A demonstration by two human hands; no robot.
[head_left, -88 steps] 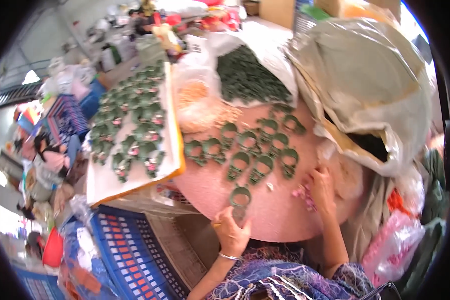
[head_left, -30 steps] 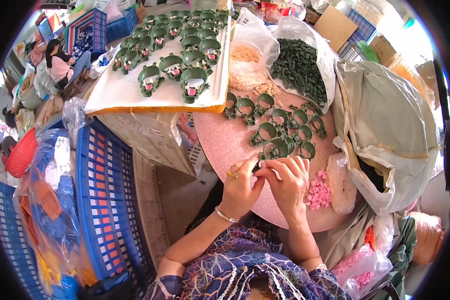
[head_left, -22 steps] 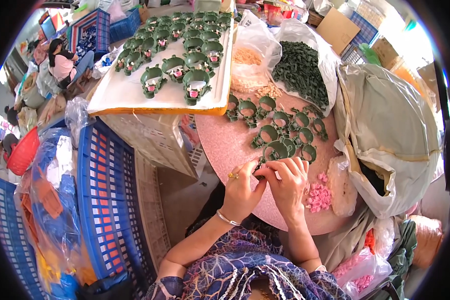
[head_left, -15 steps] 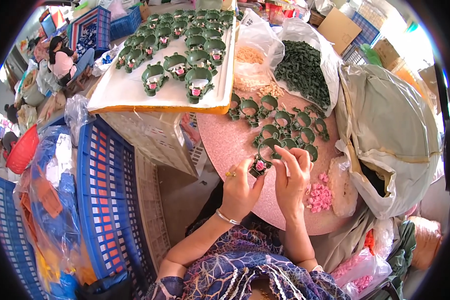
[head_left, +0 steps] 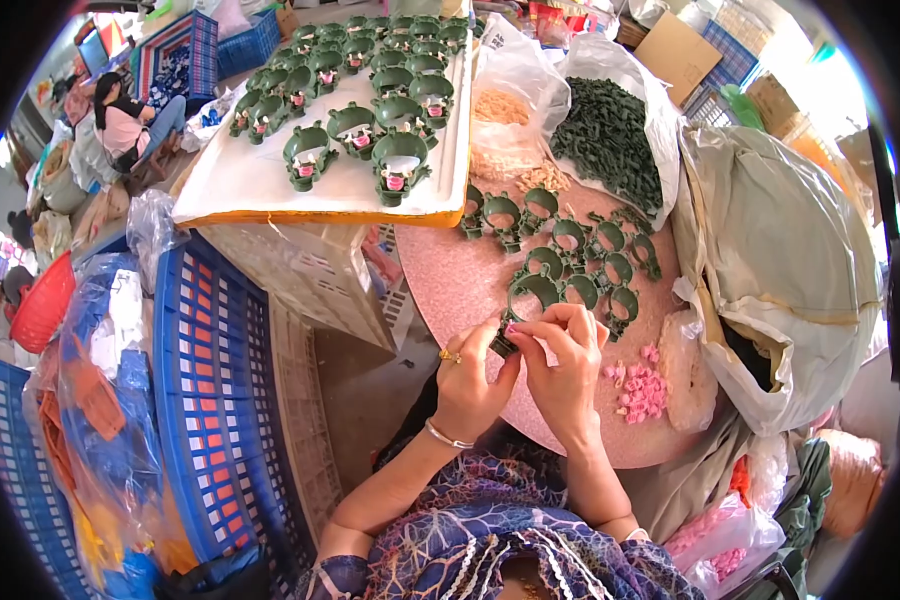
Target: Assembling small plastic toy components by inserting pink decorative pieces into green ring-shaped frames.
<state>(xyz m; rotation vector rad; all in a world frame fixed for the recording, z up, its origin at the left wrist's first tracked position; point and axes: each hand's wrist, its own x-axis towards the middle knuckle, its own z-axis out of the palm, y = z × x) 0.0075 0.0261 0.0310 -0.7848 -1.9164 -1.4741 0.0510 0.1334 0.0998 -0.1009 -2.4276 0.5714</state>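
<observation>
My left hand (head_left: 467,385) pinches the lower end of a green plastic ring-shaped piece (head_left: 518,296) between thumb and fingers, just above the round pink table's near part. The fingertips of my right hand (head_left: 567,378) are closed at the same end, pressing on a small pink flower (head_left: 511,328), mostly hidden by the fingers. Beyond my hands lie several similar green ring pieces (head_left: 568,236) in a loose cluster. To the right of my right hand is a small heap of pink flowers (head_left: 642,391).
A white tray (head_left: 240,190) with rows of green pieces bearing pink flowers stands at far left. Bags of dark green parts (head_left: 610,125) and peach parts (head_left: 500,108) sit behind the table (head_left: 440,270). A blue crate (head_left: 195,400) is at left, a large grey sack (head_left: 780,230) at right.
My right fingers have moved down and left from the ring's right side onto the pink flower. My left hand shifted slightly left, still gripping the green piece.
</observation>
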